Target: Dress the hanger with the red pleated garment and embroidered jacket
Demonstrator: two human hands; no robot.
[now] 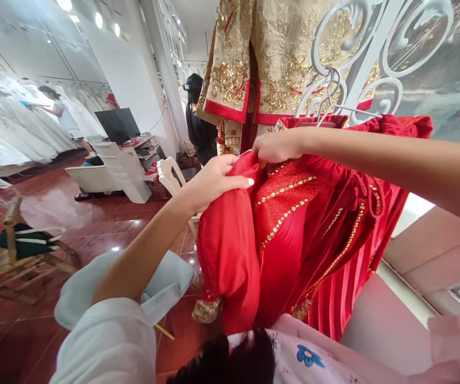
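A red garment [294, 240] with gold bead trim hangs in front of me from a hanger [328, 101] on a white ornate rack [374, 48]. My left hand [212, 181] is closed on the red fabric at its upper left, thumb stretched across it. My right hand [276, 145] pinches the same fabric near the neckline, just right of the left hand. Behind and above hangs a gold embroidered garment [270, 58] with red borders.
White plastic chairs [126, 165] and a desk with a dark monitor [118, 125] stand at the left on the red tiled floor. White dresses [9, 133] line the left wall. A person in black [200, 128] stands behind. A wooden chair [17, 250] lies at lower left.
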